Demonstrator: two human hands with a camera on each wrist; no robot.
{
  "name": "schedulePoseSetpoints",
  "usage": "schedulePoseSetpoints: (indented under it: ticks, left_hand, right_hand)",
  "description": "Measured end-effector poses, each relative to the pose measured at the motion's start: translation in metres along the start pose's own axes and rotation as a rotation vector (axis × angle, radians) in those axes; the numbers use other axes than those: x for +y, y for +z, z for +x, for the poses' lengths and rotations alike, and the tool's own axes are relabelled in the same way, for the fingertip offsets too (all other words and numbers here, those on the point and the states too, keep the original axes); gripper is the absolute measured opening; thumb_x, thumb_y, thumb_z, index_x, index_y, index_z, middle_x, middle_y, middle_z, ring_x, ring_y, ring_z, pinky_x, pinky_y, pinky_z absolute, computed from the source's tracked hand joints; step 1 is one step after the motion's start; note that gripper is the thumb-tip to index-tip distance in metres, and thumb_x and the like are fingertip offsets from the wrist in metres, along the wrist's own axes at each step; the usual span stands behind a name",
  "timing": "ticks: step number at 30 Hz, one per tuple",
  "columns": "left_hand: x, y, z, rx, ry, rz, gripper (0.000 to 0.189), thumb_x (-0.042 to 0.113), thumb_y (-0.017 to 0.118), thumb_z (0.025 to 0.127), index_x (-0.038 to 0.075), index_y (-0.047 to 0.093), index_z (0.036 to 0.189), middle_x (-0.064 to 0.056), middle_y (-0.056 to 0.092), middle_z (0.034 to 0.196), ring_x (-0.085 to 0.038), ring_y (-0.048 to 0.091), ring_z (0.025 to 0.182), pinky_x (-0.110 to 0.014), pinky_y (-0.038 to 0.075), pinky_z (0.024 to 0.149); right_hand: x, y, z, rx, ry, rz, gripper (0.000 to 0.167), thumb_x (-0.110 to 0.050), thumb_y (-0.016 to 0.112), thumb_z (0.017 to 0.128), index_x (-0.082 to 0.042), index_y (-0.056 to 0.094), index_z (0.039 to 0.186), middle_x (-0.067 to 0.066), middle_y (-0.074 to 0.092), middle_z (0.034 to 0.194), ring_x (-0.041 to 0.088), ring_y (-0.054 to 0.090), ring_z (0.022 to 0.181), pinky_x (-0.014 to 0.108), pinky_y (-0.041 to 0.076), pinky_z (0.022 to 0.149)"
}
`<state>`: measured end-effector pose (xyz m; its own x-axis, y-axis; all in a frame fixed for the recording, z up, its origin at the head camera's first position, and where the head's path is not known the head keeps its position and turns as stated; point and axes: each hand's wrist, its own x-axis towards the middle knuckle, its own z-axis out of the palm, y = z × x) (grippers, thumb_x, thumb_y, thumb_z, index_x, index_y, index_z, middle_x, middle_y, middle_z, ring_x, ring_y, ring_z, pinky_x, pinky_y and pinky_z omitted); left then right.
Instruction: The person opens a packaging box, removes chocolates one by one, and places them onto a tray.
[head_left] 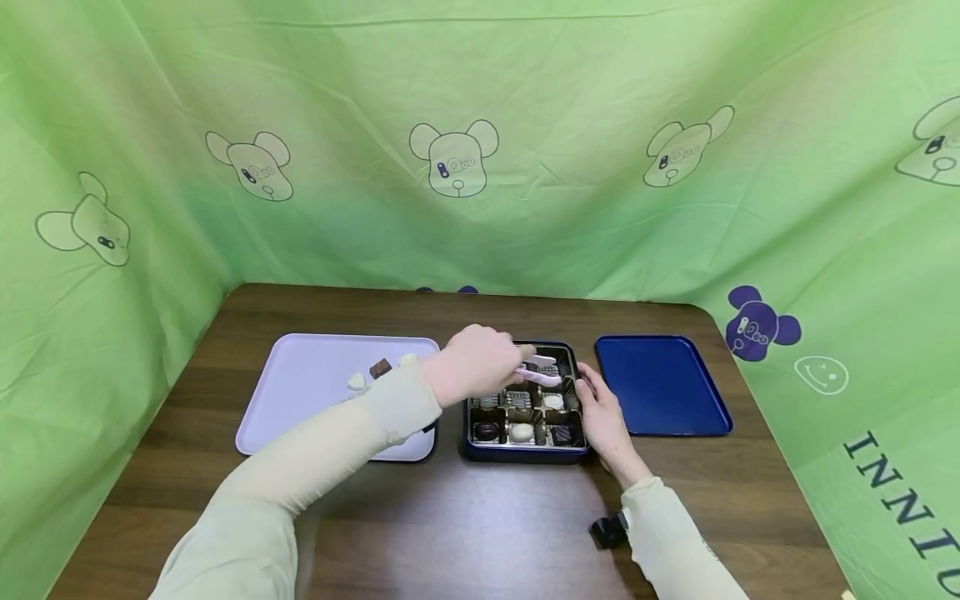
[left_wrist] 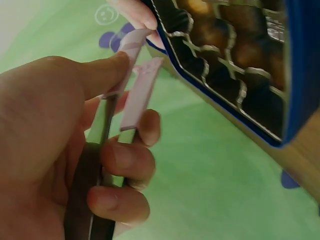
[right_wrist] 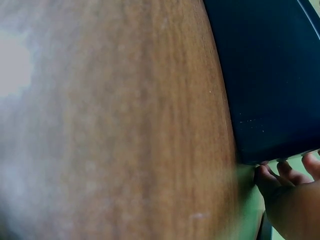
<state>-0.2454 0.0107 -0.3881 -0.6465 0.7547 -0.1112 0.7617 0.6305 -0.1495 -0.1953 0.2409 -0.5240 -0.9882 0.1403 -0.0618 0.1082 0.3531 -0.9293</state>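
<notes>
Several chocolates (head_left: 380,367) lie on the lavender tray (head_left: 300,383), at nine o'clock from the compartmented box (head_left: 525,455). The left hand (head_left: 482,360) curls round pink-tipped tongs (head_left: 540,378), prongs parted and pointing toward three o'clock over the box, whose six o'clock row holds three more chocolates (head_left: 521,432). The right hand (head_left: 606,423), fingers fairly straight and unclenched, touches the box's three o'clock side; farther that way lies a blue tray or lid (head_left: 663,383)

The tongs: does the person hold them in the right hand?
No, the left hand grips the tongs, while the right hand touches the side of the box.
</notes>
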Motion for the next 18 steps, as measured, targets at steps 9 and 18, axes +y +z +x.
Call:
schedulePoseSetpoints:
  ticks: [9, 18]
  left_hand:
    - [0.03, -0.001, 0.026, -0.101, 0.039, 0.112, 0.028, 0.045, 0.06, 0.1, 0.03, 0.069, 0.122, 0.006, 0.072, 0.111, -0.015, 0.069, 0.093, -0.037, 0.059, 0.07]
    - [0.054, -0.003, 0.043, -0.235, -0.034, 0.217, 0.026, 0.041, 0.059, 0.1, 0.031, 0.071, 0.122, 0.009, 0.07, 0.117, -0.014, 0.067, 0.096, -0.035, 0.056, 0.072]
  right_hand:
    - [-0.001, 0.001, 0.0, -0.004, -0.004, 0.008, 0.046, -0.02, 0.041, 0.11, -0.004, 0.037, 0.154, 0.023, 0.04, 0.155, 0.031, 0.035, 0.145, 0.044, 0.026, 0.119]
    - [-0.002, 0.001, -0.001, 0.007, 0.005, 0.016, 0.046, -0.021, 0.042, 0.11, -0.007, 0.039, 0.154, 0.021, 0.044, 0.153, 0.028, 0.039, 0.142, 0.042, 0.028, 0.117]
